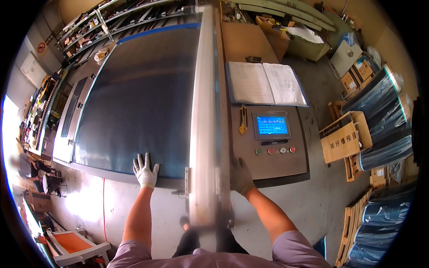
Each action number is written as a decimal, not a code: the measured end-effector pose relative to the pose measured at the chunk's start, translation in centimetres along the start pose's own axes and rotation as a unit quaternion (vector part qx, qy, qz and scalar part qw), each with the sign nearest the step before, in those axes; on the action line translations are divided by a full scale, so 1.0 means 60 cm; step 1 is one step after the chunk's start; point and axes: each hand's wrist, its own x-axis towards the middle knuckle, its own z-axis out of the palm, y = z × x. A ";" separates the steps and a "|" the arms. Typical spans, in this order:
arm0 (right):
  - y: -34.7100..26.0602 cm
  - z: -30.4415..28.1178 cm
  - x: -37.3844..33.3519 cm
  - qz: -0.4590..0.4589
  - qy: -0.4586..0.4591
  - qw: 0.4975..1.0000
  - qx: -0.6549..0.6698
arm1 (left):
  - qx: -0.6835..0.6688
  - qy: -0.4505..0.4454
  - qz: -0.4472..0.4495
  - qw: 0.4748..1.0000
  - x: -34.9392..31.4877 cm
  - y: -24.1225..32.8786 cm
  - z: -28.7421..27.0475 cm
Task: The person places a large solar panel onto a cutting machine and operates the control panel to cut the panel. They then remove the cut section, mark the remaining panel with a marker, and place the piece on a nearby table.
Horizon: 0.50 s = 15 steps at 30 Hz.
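My left hand [145, 172], in a white knit glove, lies flat with spread fingers on the near edge of a large dark sheet [138, 94] that covers the machine bed. A long whitish beam [204, 116] runs away from me between my hands. Just right of the beam, my right hand [241, 177], gloved too, rests at the near edge of the brown control panel [281, 165]. Its fingers look stretched forward, shaded and somewhat blurred, with nothing seen in them. Ahead of it are a row of round buttons [271, 151] and a lit blue touchscreen [272, 125].
An open notebook [268, 83] and a yellow utility knife [243, 119] lie on the panel, with a black pen [274, 142] below the screen. Cardboard boxes [342, 138] and wrapped dark rolls [380, 116] stand on the right. Shelving [96, 27] lines the far left.
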 end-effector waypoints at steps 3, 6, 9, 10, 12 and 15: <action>0.004 0.035 -0.003 0.000 0.011 0.999 -0.038 | -0.004 0.006 0.014 1.000 0.000 -0.004 0.003; 0.005 0.045 -0.003 -0.003 0.019 0.998 -0.066 | -0.008 0.007 0.020 1.000 0.002 -0.006 0.003; -0.002 0.034 -0.005 -0.003 0.026 0.999 -0.046 | -0.006 0.005 0.022 1.000 0.002 -0.006 -0.005; -0.003 0.031 -0.006 -0.002 0.027 0.999 -0.036 | -0.007 0.006 0.025 1.000 0.000 -0.007 -0.003; -0.003 0.031 -0.007 0.001 0.034 0.999 -0.014 | -0.008 0.008 0.031 0.999 0.002 -0.007 -0.001; -0.004 0.037 -0.008 0.006 0.053 0.999 0.008 | -0.002 -0.003 0.027 1.000 0.001 -0.004 -0.006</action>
